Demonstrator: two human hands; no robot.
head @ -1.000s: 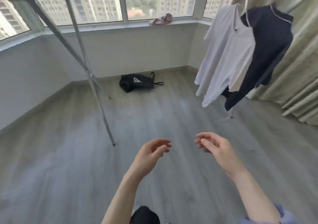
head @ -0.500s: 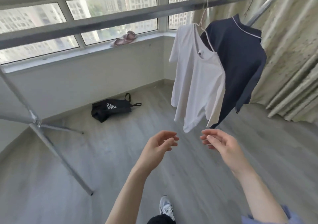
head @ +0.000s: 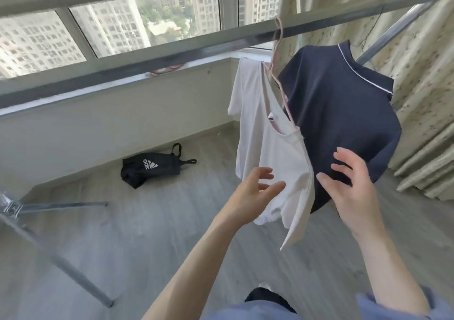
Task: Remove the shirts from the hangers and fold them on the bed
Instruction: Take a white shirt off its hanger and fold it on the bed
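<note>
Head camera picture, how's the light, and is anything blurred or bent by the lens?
Head view: daylight from the window lights the room evenly, and the buildings outside look slightly washed out. Head view: the rack leg at lower left is smeared, while the white shirt and navy shirt look fairly sharp. Head view: wide-angle stretch shows toward the edges, and the rail runs at a slant.

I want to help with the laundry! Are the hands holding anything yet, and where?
Nothing yet. The left hand and right hand reach toward the white shirt, fingers spread, gripping nothing.
</note>
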